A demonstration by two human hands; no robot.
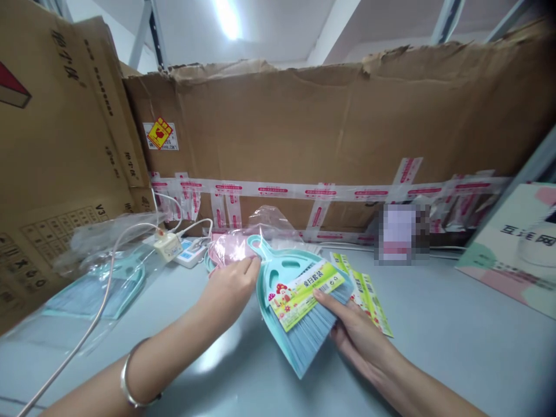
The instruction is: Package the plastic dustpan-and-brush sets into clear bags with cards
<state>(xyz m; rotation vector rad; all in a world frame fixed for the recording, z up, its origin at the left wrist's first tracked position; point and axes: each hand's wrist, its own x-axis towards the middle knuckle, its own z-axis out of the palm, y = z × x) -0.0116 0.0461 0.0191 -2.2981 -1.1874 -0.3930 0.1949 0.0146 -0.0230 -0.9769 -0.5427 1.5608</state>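
Observation:
A teal mini dustpan and brush set (292,301) with a green and yellow label is held above the grey table (434,324). My left hand (230,289) pinches the set near its handle end, fingers closed on it. My right hand (354,327) grips the brush bristles and the lower edge of the label, thumb on top. More green and yellow label cards (369,298) lie under and beside my right hand. A pink dustpan in a clear bag (230,246) lies just behind the teal set.
A large taped cardboard box (330,133) walls off the back; another carton (52,145) stands at left. A bagged teal dustpan (95,286), a power strip with white cables (182,249) and a printed box (512,249) at right lie around.

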